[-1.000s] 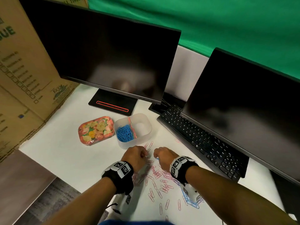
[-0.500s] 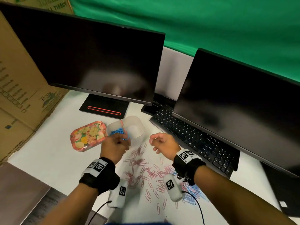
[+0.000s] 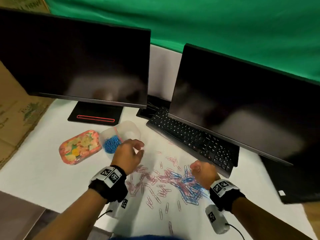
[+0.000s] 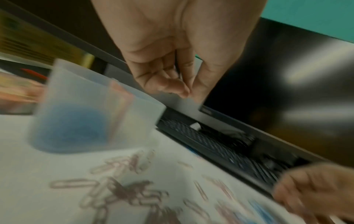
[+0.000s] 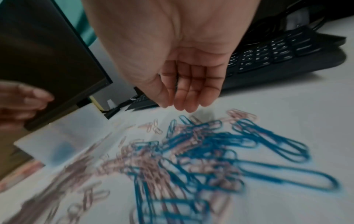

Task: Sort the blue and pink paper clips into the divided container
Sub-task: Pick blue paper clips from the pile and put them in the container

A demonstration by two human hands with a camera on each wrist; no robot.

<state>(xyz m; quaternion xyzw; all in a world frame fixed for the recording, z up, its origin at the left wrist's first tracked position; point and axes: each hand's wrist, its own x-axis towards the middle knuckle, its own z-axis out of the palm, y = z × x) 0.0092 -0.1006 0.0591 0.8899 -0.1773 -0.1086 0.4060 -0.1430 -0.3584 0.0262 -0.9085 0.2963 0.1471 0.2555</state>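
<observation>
The translucent divided container (image 3: pixel 133 125) stands behind the loose clips, with blue paper clips (image 3: pixel 111 144) in its left compartment; the right one looks bare. My left hand (image 3: pixel 141 149) hovers at its near right corner, fingers loosely curled. In the left wrist view this hand (image 4: pixel 186 92) holds nothing beside the container (image 4: pixel 80 75). Pink clips (image 3: pixel 143 174) lie scattered mid-table. My right hand (image 3: pixel 194 168) hangs over the mixed blue clips (image 3: pixel 188 184). Seen from the right wrist, its relaxed fingers (image 5: pixel 191 98) point down above the blue clips (image 5: pixel 210 144), holding nothing.
A floral lid (image 3: pixel 79 148) lies left of the container. A black keyboard (image 3: pixel 190 137) runs diagonally on the right under a monitor (image 3: pixel 242 104). Another monitor (image 3: pixel 74 66) stands behind on its base (image 3: pixel 95 116). A cardboard box (image 3: pixel 17 110) flanks the left.
My left hand went to the blue compartment, then drew back to the right of it, holding nothing. My right hand moved right and nearer, over the blue clips.
</observation>
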